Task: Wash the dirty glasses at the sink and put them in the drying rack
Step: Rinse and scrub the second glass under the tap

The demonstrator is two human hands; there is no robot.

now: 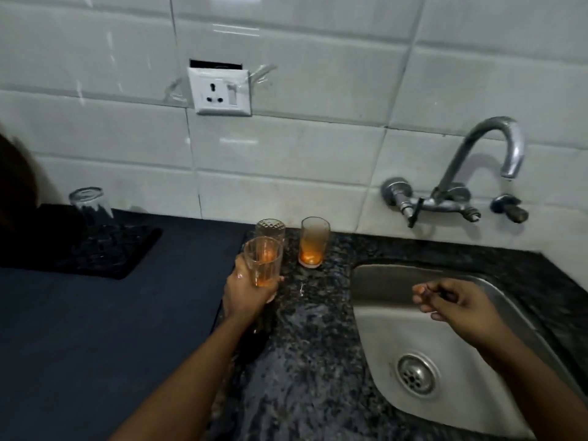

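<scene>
Left hand point(245, 289) grips 1 orange-stained glass point(263, 261) at the granite counter's point(311, 329) left edge, 2 glasses point(313, 241) at 12 o'clock; right hand point(458, 302), loosely curled, empty, hovers over the sink point(375, 281).

On the counter point(311, 361), the sink point(381, 329) lies right, the tap point(496, 148) on the wall behind it. Two glasses point(313, 241) stand behind the held glass point(263, 262), left of the sink. Far left, an upturned glass point(90, 203) sits on the drying rack point(105, 253). The socket point(221, 90) is on the wall above.
</scene>
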